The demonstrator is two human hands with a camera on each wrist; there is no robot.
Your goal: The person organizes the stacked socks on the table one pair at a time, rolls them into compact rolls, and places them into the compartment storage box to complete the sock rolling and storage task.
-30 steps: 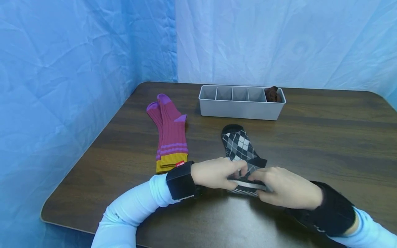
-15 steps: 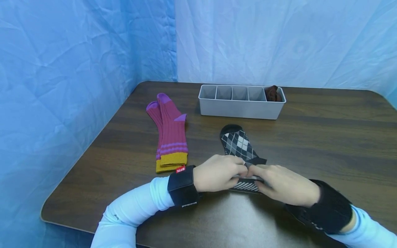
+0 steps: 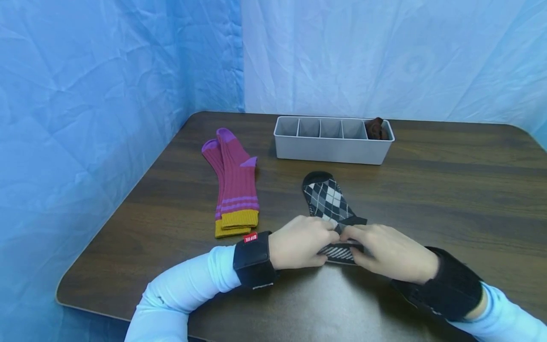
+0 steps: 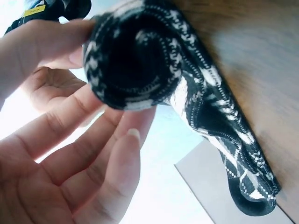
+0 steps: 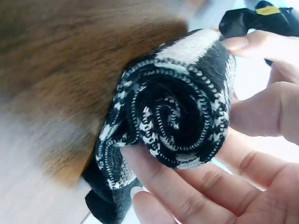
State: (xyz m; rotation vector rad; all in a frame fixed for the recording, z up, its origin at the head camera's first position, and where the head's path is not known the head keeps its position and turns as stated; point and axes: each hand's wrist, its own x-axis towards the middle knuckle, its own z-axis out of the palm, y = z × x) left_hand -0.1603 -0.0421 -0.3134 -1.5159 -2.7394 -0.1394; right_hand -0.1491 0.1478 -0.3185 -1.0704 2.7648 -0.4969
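Black, grey and white argyle socks (image 3: 328, 197) lie on the table in front of me, toe end away, with the near end rolled up. My left hand (image 3: 301, 242) holds the left end of the roll between thumb and fingers. At the right end, my right hand (image 3: 386, 251) grips the roll the same way. The spiral of the rolled socks (image 4: 135, 56) shows in the left wrist view, its unrolled foot trailing beyond. In the right wrist view, the tighter coil (image 5: 173, 116) sits between thumb and fingers.
A grey box (image 3: 331, 148) with several compartments stands at the back; a dark brown bundle (image 3: 376, 129) fills its rightmost one. Magenta socks (image 3: 235, 185) with mustard cuffs lie flat to the left, close to my left wristband. Blue sheets (image 3: 128, 95) hang behind the table.
The roll has turned a little away from me, toward the toes. My fingers have shifted along it, the left hand's thumb now lower. The box and magenta socks stay put.
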